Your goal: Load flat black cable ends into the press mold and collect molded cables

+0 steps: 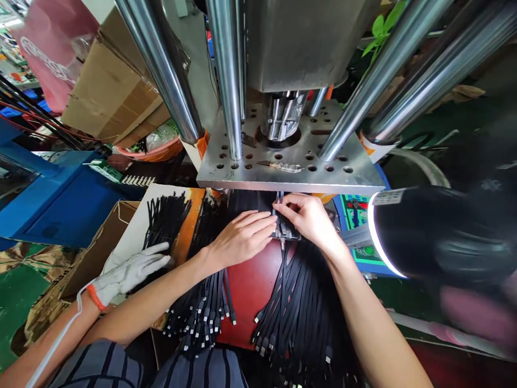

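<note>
My left hand (248, 233) lies palm down with its fingers stretched out. Its fingertips touch the left side of a small metal fixture (289, 234) beneath the press plate; its thumb is hidden. My right hand (309, 215) pinches a thin flat cable (275, 207) between thumb and forefinger at the fixture. Silvery connectors sit in the fixture, and dark cable runs from it down toward me. On the right hangs a thick bundle of flat black cables (309, 302). Left of the red table surface (250, 302) lies another bundle of black cables (202, 307) with USB-type plugs.
Above my hands is a thick metal press plate (291, 172) with steel columns (226, 81). A co-worker's gloved hand (133, 269) rests near more black cables (165, 215) at left. A round lit lamp (412, 231) stands at right. Cardboard boxes (113, 81) are behind.
</note>
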Demonstrator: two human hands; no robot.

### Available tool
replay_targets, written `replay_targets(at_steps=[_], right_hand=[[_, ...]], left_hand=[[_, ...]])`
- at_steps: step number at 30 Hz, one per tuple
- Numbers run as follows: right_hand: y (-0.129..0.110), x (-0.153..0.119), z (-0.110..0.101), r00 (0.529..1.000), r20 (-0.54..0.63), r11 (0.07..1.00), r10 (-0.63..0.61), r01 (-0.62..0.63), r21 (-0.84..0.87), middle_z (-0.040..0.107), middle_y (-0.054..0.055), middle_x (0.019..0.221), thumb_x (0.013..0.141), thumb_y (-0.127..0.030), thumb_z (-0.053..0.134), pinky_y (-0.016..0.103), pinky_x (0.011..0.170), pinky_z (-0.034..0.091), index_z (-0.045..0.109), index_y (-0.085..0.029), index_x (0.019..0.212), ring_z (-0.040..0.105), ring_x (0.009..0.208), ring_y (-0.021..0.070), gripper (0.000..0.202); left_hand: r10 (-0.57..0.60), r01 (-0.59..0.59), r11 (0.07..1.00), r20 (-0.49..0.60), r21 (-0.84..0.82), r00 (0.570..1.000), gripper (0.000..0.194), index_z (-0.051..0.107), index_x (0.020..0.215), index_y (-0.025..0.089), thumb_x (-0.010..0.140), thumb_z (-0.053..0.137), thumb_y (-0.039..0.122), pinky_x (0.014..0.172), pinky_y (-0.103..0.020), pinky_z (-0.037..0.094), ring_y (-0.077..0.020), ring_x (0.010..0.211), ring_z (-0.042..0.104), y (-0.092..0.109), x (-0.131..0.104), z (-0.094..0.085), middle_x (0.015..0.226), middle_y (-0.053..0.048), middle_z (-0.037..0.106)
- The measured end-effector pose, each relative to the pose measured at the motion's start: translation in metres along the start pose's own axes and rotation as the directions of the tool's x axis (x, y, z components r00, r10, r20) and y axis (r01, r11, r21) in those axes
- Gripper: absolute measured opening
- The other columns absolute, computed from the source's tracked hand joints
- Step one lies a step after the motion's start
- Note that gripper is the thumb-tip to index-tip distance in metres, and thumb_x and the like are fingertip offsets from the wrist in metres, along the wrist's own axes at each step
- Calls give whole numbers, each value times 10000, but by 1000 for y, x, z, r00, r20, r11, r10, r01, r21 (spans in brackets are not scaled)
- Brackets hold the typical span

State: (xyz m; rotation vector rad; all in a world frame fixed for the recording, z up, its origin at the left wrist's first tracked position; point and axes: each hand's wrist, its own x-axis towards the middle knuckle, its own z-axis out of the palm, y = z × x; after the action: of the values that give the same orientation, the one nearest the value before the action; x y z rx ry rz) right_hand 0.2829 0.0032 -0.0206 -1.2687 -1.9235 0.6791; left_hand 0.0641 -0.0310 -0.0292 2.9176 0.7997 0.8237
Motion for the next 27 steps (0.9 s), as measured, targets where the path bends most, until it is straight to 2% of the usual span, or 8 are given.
replay_targets(at_steps=[5,11,15,19,22,24,26,27], right_hand=[[3,-3,1,994,-9,989,104,-103,102,787,74,1078,910,-423,667,282,588,392,612,-194,716,501,578,117,305],[-1,-4,1,993,-35,989,111,-107,105,790,89,1071,889,-445,663,283,578,395,651,-191,750,504,576,121,290],[-1,-4,2,992,-47,986,115,-108,124,790,88,1059,881,-440,674,277,581,400,621,-191,727,506,567,113,298],[3,-1,4,992,-33,987,120,-116,115,786,93,1069,888,-463,672,273,570,415,637,-185,749,515,560,112,313],[1,1,6,989,-76,991,125,-120,63,780,82,948,898,-474,661,283,603,443,686,-175,828,544,581,133,308],[-2,-4,6,977,-161,990,139,-137,26,747,67,853,914,-462,646,301,645,465,711,-169,920,568,612,159,300],[-8,-16,6,970,-223,991,101,-117,-61,709,75,874,963,-396,574,317,699,490,729,-167,1016,602,684,185,281],[-11,-24,6,975,-217,986,56,-89,-143,687,88,909,987,-338,518,323,723,499,742,-168,1055,615,732,197,289]], left_hand=[[-97,92,995,-101,-49,990,230,754,1118,150,1056,551,239,1072,-427,594,-235,1220,718,1,-1,15,1229,-101,782],[-131,125,991,-146,-50,981,224,756,1111,147,1052,554,225,1074,-428,595,-227,1199,730,5,-1,20,1195,-100,794],[-87,89,995,-27,53,996,259,722,1173,109,1047,519,207,1117,-424,556,-253,1292,669,10,0,13,1297,-143,744],[-82,66,983,87,173,993,436,627,1338,75,1015,585,364,1215,-494,437,-324,1401,561,20,-1,9,1431,-214,634],[-132,97,963,124,253,983,482,587,1403,103,1024,561,401,1231,-497,400,-327,1426,528,31,-1,12,1481,-210,591],[-188,136,938,138,319,972,483,559,1438,103,1040,528,374,1228,-506,393,-328,1446,507,40,-1,15,1516,-214,563],[-239,166,909,154,383,959,524,514,1480,82,1038,526,362,1221,-538,385,-353,1472,472,49,-1,18,1556,-242,514],[-255,172,900,163,400,953,554,496,1494,67,1030,539,367,1219,-552,379,-368,1484,454,52,0,18,1572,-259,487]])
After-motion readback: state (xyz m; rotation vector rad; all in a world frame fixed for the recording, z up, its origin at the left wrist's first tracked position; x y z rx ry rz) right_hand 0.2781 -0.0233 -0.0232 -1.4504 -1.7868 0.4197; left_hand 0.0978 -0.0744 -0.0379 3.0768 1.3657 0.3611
